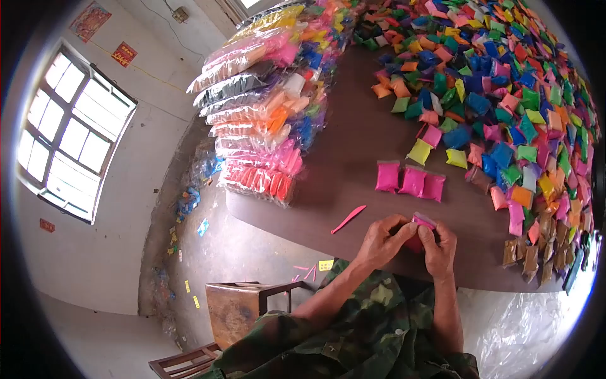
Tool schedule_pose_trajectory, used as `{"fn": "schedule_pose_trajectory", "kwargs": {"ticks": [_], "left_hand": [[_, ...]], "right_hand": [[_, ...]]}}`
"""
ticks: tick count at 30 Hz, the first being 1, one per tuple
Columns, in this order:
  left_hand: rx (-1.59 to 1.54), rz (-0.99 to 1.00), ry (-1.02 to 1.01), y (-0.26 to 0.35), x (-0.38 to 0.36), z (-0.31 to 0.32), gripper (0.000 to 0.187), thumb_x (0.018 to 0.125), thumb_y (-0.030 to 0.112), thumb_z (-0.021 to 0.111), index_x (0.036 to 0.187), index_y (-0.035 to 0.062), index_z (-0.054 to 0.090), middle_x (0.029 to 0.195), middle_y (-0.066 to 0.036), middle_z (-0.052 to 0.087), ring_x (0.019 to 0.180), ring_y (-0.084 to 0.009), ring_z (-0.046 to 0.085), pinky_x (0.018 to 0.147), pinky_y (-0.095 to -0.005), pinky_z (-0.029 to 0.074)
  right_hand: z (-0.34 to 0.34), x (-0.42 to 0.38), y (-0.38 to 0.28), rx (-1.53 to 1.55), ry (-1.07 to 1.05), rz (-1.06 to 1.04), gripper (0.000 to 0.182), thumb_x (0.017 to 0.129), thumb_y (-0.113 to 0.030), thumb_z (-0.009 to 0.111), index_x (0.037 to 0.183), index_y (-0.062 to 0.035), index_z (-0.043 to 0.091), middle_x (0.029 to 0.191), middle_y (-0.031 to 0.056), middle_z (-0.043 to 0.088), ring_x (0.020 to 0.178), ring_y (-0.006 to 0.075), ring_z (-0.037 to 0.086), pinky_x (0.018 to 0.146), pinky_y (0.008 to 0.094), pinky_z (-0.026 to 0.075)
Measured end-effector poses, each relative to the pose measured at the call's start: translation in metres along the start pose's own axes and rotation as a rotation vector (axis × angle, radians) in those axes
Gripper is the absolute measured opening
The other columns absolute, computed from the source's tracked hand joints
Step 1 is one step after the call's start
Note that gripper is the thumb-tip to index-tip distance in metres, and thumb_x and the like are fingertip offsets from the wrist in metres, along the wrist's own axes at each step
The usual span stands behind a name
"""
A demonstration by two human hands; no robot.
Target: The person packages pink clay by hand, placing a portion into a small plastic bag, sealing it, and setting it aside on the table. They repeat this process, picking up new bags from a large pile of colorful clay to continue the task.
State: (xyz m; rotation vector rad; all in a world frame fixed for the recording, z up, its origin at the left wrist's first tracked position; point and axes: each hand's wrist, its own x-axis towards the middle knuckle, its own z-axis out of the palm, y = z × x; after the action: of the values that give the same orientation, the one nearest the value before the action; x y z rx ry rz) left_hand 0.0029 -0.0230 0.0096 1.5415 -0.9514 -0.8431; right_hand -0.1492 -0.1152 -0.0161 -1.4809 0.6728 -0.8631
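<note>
Both of my hands meet at the near edge of the brown table. My left hand (383, 240) and my right hand (438, 247) pinch a small pink packet (424, 220) between thumbs and fingers; its clear top edge shows above the thumbs, and the rest is mostly covered. Just beyond my hands lie several bright pink packets, among them a left one (387, 175) set slightly apart and a middle one (413, 182) that touches its neighbour. To the left of my left hand rests a thin pink plastic knife (348, 219), flat on the table.
A large heap of small coloured packets (499, 120) spreads over the right and far side of the table (353, 139). Clear bags of packets (259, 126) are stacked along the left edge. A wooden chair (237, 312) stands at lower left, with wrappers on the floor.
</note>
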Motion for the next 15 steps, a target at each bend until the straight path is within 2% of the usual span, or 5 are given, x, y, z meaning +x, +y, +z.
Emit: {"fn": "schedule_pose_trajectory", "kwargs": {"ticks": [2, 5, 8, 11, 15], "left_hand": [[0.060, 0.007, 0.014, -0.002, 0.002, 0.005, 0.024, 0.103, 0.020, 0.070, 0.110, -0.0024, 0.073, 0.089, -0.003, 0.071, 0.081, -0.0103, 0.061, 0.072, -0.0297, 0.051], [0.171, 0.111, 0.196, -0.007, 0.000, 0.017, 0.021, 0.103, 0.018, 0.070, 0.107, -0.0022, 0.073, 0.086, -0.003, 0.072, 0.078, -0.0092, 0.060, 0.070, -0.0292, 0.050], [0.209, 0.192, 0.266, -0.005, -0.001, 0.019, 0.019, 0.100, 0.016, 0.073, 0.105, -0.0029, 0.073, 0.080, -0.009, 0.070, 0.074, -0.0108, 0.063, 0.066, -0.0320, 0.051], [0.089, 0.152, 0.337, -0.001, 0.000, 0.019, 0.019, 0.100, 0.016, 0.073, 0.104, -0.0027, 0.074, 0.083, -0.007, 0.072, 0.077, -0.0090, 0.062, 0.068, -0.0294, 0.051], [-0.091, 0.041, 0.212, 0.015, -0.002, 0.017, 0.020, 0.100, 0.019, 0.075, 0.101, -0.0013, 0.075, 0.085, -0.001, 0.070, 0.078, -0.0062, 0.059, 0.069, -0.0267, 0.048]], "right_hand": [[-0.001, 0.002, -0.002, -0.006, -0.011, 0.003, 0.023, 0.103, -0.019, 0.068, 0.116, -0.0006, 0.075, 0.099, 0.0037, 0.075, 0.093, 0.0091, 0.062, 0.083, 0.0283, 0.052], [0.006, 0.004, -0.011, -0.046, 0.012, -0.025, 0.022, 0.103, -0.017, 0.067, 0.115, 0.0002, 0.074, 0.099, 0.0039, 0.075, 0.092, 0.0081, 0.062, 0.082, 0.0278, 0.052], [0.006, 0.002, -0.004, 0.035, -0.005, -0.001, 0.022, 0.103, -0.016, 0.067, 0.114, 0.0010, 0.073, 0.098, 0.0044, 0.075, 0.090, 0.0083, 0.062, 0.080, 0.0290, 0.052], [0.008, 0.001, -0.013, 0.001, -0.004, -0.028, 0.021, 0.102, -0.016, 0.067, 0.114, 0.0012, 0.073, 0.098, 0.0064, 0.074, 0.090, 0.0099, 0.062, 0.081, 0.0314, 0.053], [-0.001, -0.002, -0.008, -0.060, -0.042, 0.075, 0.021, 0.102, -0.016, 0.068, 0.115, -0.0001, 0.072, 0.099, 0.0100, 0.075, 0.092, 0.0128, 0.064, 0.085, 0.0338, 0.053]]}}
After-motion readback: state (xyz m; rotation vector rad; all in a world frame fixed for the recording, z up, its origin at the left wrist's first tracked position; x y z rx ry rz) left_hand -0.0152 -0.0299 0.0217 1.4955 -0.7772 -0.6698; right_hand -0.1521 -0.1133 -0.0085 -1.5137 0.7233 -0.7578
